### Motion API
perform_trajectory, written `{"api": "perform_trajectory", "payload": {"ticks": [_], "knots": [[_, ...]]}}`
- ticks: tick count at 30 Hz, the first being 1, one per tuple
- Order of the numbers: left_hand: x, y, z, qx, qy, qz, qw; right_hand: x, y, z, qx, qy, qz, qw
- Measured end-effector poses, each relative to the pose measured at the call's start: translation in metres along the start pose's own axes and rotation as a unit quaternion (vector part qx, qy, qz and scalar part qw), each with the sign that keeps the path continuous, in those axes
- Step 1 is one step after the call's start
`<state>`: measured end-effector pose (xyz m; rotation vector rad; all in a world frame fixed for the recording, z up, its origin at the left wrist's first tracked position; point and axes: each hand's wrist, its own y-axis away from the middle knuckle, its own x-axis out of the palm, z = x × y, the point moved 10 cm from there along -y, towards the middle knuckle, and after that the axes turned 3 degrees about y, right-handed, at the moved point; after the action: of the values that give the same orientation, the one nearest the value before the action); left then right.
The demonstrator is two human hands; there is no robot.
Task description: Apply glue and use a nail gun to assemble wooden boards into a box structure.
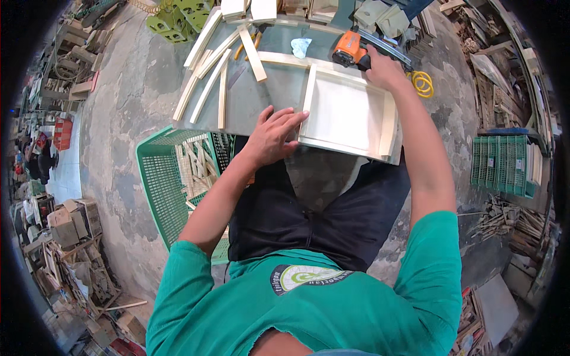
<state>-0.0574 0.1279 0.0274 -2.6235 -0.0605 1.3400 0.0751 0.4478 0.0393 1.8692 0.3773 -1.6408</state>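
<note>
In front of me on the grey work table (255,102) lies a shallow wooden frame (309,98) with a white panel inside it. My left hand (271,136) is at the frame's left side, fingers spread, with the fingertips touching its left rail. At the far right of the table, my right hand (383,70) is closed round the grip of an orange nail gun (348,50). The nail gun is just beyond the frame's far rail. My fingers on the grip are partly hidden.
Loose wooden strips (209,89) lie on the table's left, near orange-handled pliers (257,40) and a crumpled pale-blue cloth (301,47). A green crate (155,190) holding wood strips stands below the left edge. A yellow coiled hose (423,85) hangs at right.
</note>
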Motion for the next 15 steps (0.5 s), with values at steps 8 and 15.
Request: {"api": "perform_trajectory", "payload": {"ticks": [8, 15], "knots": [[0.002, 0.003, -0.003, 0.004, 0.008, 0.006, 1.0, -0.035, 0.021, 0.018, -0.061, 0.048, -0.006, 0.997], [-0.003, 0.005, -0.004, -0.001, 0.01, -0.005, 1.0, -0.087, 0.161, 0.014, -0.044, 0.014, -0.085, 0.995]]}}
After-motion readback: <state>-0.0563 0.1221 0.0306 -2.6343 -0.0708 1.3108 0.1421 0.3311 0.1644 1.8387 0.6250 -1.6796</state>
